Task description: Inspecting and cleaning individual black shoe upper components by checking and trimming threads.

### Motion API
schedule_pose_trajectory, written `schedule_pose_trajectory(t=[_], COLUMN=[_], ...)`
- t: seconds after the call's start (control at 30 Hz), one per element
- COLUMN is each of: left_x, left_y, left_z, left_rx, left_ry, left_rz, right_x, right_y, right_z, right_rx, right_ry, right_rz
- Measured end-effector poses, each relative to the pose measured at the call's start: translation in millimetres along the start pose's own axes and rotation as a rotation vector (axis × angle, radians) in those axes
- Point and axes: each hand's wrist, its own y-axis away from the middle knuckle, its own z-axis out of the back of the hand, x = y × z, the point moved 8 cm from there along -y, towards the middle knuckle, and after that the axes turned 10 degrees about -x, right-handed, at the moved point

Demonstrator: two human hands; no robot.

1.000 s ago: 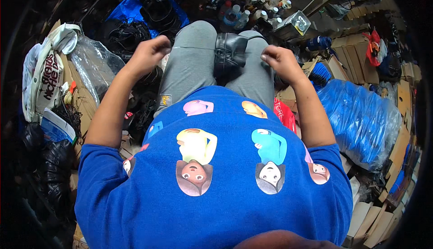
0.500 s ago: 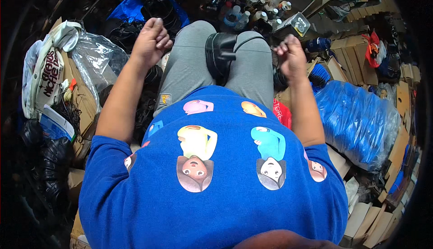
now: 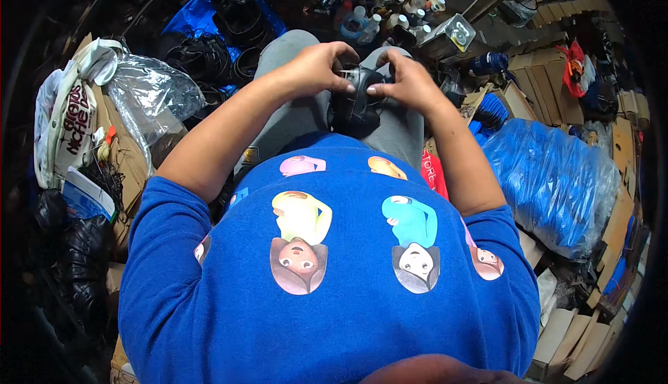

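A black shoe (image 3: pixel 355 102) rests in my lap between my grey-trousered knees. My left hand (image 3: pixel 314 68) grips its left side from above, fingers curled over the upper. My right hand (image 3: pixel 405 81) holds the right side, thumb and fingers pinching at the top of the shoe. A thin pale thread or lace seems to run between the two hands, too fine to make out. My blue printed shirt fills the lower picture and hides the heel end of the shoe.
Black shoes (image 3: pixel 240 15) lie piled on a blue sheet ahead left. Small bottles (image 3: pixel 390 4) stand ahead. A big blue plastic bag (image 3: pixel 553 175) and cardboard boxes (image 3: pixel 550 81) crowd my right; a clear plastic bag (image 3: pixel 149 95) and white bag (image 3: pixel 66 126) sit at my left.
Both hands were spread wide apart over my knees, then came together at the middle. They now close on the black shoe in my lap.
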Motion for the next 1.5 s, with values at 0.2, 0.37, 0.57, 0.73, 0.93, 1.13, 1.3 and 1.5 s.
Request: schedule_pose_trajectory(t=[0.2, 0.37, 0.57, 0.73, 0.93, 1.13, 1.3, 1.5], left_x=[-10, -3, 4, 3, 2, 8, 3, 4], left_y=[-21, -28, -29, -26, -25, -26, -24, -22], left_z=[-8, -14, -15, -13, -12, -13, -14, -13], left_rx=[0.062, 0.04, 0.156, 0.134, 0.131, 0.127, 0.1, 0.035], left_ry=[-0.365, -0.344, -0.148, -0.145, -0.172, -0.147, -0.13, -0.159], left_rz=[-0.19, -0.357, -0.105, -0.122, -0.123, -0.129, -0.119, -0.139], right_x=[-14, -4, 6, 9, 12, 31, -3, 16], right_y=[21, 58, 62, 54, 49, 43, 37, 33], right_z=[17, 25, 14, 12, 13, 14, -1, -6], right_rx=[-0.192, -0.15, -0.195, -0.145, -0.097, -0.118, 0.005, -0.119], right_ry=[-0.262, -0.314, -0.05, -0.089, -0.024, 0.097, -0.353, -0.306], right_rz=[0.057, -0.025, 0.166, 0.119, 0.118, 0.246, -0.013, 0.121])
